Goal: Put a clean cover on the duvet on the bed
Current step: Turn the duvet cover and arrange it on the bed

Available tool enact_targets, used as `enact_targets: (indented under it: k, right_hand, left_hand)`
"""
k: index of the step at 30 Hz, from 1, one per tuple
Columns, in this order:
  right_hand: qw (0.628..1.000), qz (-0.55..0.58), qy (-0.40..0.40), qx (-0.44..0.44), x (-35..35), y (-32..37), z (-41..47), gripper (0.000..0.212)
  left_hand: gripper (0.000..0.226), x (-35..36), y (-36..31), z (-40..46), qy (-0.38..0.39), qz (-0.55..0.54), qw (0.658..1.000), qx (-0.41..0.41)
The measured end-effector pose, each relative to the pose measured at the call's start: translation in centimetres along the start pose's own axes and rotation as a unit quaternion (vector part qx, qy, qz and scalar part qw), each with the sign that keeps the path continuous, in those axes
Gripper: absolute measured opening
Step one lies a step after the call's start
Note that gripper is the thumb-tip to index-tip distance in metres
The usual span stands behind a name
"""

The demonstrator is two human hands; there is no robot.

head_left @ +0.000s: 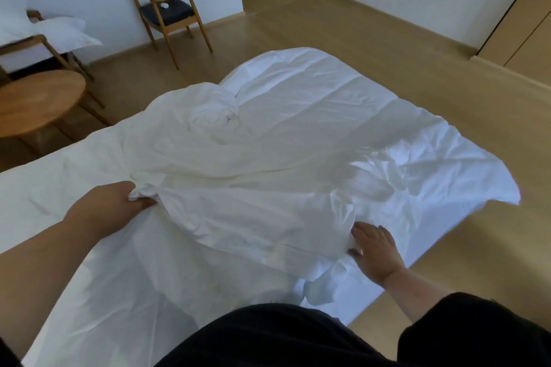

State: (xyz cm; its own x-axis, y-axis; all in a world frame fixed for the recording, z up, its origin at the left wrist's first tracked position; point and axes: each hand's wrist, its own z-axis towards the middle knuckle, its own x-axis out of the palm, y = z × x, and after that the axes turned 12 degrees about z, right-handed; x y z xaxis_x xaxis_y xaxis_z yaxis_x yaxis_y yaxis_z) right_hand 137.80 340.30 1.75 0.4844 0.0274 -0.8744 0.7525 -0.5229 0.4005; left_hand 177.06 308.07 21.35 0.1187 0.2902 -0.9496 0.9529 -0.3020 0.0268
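— What is lying on the bed [35, 188] now?

— A white duvet [343, 116] is lying flat over the far part, reaching the far right corner. A thin white cover [238, 202] is lying crumpled on top of it, nearer to the person.

— Is the cover lying smooth?

— No, it is wrinkling everywhere. One part is twisting into a bunch [216, 116] near the middle left, and a near corner is hanging over the bed's right edge.
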Motion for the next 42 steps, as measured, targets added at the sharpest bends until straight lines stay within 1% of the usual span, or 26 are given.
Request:
enact_targets:
  k: [1, 2, 5, 8, 11, 13, 15, 17, 18, 19, 20, 22, 24, 26, 27, 29, 30, 31, 33, 34, 35, 36, 37, 39, 40, 42]
  right_hand:
    - [0.999, 0.014, -0.031, 0.009, -0.1, 0.3, 0.6, 0.029]
    - [0.997, 0.054, -0.059, 0.022, -0.6, 0.6, 1.4, 0.018]
    - [0.967, 0.211, -0.125, 0.069, -3.5, 1.5, 3.5, 0.026]
    - [0.939, 0.281, -0.163, 0.109, -7.8, 2.7, 5.8, 0.027]
    - [0.955, 0.226, -0.168, 0.091, -11.7, 2.4, 8.2, 0.022]
    - [0.961, 0.176, -0.188, 0.099, -14.0, 1.2, 9.8, 0.020]
    - [0.963, 0.120, -0.192, 0.147, -16.4, -0.7, 10.5, 0.019]
    - [0.962, 0.047, -0.165, 0.211, -18.6, -3.2, 10.8, 0.018]
    - [0.959, 0.011, -0.146, 0.242, -19.4, -4.2, 10.9, 0.018]
    - [0.956, -0.020, -0.136, 0.261, -20.0, -4.5, 11.2, 0.020]
    - [0.956, -0.043, -0.130, 0.259, -20.0, -4.1, 11.7, 0.022]
    - [0.971, -0.039, -0.116, 0.203, -18.8, -1.7, 12.7, 0.025]
    - [0.987, 0.004, -0.097, 0.127, -16.3, 1.3, 13.6, 0.027]
    - [0.988, 0.047, -0.111, 0.100, -14.1, 3.6, 13.6, 0.030]
    - [0.986, 0.040, -0.126, 0.103, -13.3, 4.1, 13.3, 0.033]
    - [0.985, -0.013, -0.139, 0.102, -11.4, 4.4, 12.0, 0.043]
    - [0.984, -0.034, -0.157, 0.079, -10.2, 4.4, 11.1, 0.049]
    - [0.981, -0.046, -0.185, 0.035, -9.0, 4.4, 10.1, 0.054]
    - [0.970, -0.043, -0.215, -0.109, -6.0, 4.5, 8.2, 0.058]
    - [0.965, -0.050, -0.190, -0.174, -4.4, 4.4, 7.3, 0.058]
    - [0.964, -0.062, -0.148, -0.211, -2.9, 4.3, 6.6, 0.056]
    - [0.967, -0.076, -0.108, -0.216, -1.8, 4.2, 6.1, 0.053]
    - [0.974, -0.079, -0.071, -0.198, -1.2, 4.1, 5.9, 0.047]
    - [0.986, -0.067, -0.043, -0.148, -1.3, 4.5, 6.1, 0.019]
    - [0.990, -0.067, -0.025, -0.125, -1.5, 4.6, 6.2, 0.015]
    - [0.992, -0.061, 0.001, -0.113, -1.7, 4.6, 6.5, 0.023]
  left_hand:
    - [0.045, 0.2, 0.0, 0.2, 0.004, -0.002, 1.000, -0.004]
    - [0.047, 0.2, 0.0, 0.3, 0.006, -0.002, 1.000, -0.006]
    - [0.051, 0.1, 0.0, 0.5, 0.008, -0.004, 1.000, -0.022]
    - [0.050, -0.3, 1.0, 1.1, 0.013, -0.016, 0.999, -0.025]
    - [0.051, -0.4, 2.0, 1.5, 0.015, -0.020, 0.999, -0.027]
    - [0.043, -0.6, 2.4, 1.5, 0.009, -0.037, 0.998, -0.042]
    - [0.045, -0.1, 3.9, 2.1, 0.014, -0.046, 0.998, -0.044]
    - [0.066, 2.8, 8.2, 5.0, 0.013, -0.056, 0.997, -0.048]
    - [0.074, 3.9, 9.1, 5.5, 0.008, -0.059, 0.997, -0.047]
    - [0.073, 3.9, 8.5, 5.1, 0.009, -0.057, 0.997, -0.051]
    - [0.064, 2.9, 6.5, 3.8, 0.012, -0.042, 0.998, -0.049]
    - [0.049, 1.8, 3.1, 2.3, 0.015, 0.010, 0.998, -0.052]
    - [0.058, 1.3, 1.1, 2.2, 0.042, 0.071, 0.995, -0.049]
    - [0.067, 1.3, 0.8, 2.3, 0.057, 0.127, 0.989, -0.047]
    - [0.068, 1.5, 1.0, 2.3, 0.057, 0.136, 0.988, -0.051]
    - [0.066, 2.3, 1.5, 2.1, 0.041, 0.109, 0.992, -0.056]
    - [0.063, 2.7, 1.7, 2.0, 0.024, 0.095, 0.994, -0.051]
    - [0.059, 3.1, 2.1, 2.2, 0.009, 0.095, 0.994, -0.048]
    - [0.051, 3.9, 2.5, 2.5, -0.018, 0.128, 0.991, -0.036]
    - [0.046, 4.2, 2.5, 2.6, -0.042, 0.146, 0.988, -0.024]
    - [0.038, 4.5, 2.3, 2.6, -0.069, 0.155, 0.985, -0.009]
    - [0.029, 4.8, 1.8, 2.4, -0.090, 0.167, 0.982, 0.006]
    - [0.023, 4.9, 1.2, 2.2, -0.105, 0.184, 0.977, 0.021]
    - [0.025, 5.5, -0.2, 1.7, -0.112, 0.233, 0.965, 0.041]
    - [0.029, 5.7, -1.1, 1.4, -0.106, 0.254, 0.960, 0.051]
    - [0.041, 6.3, -2.8, 1.1, -0.087, 0.274, 0.956, 0.067]
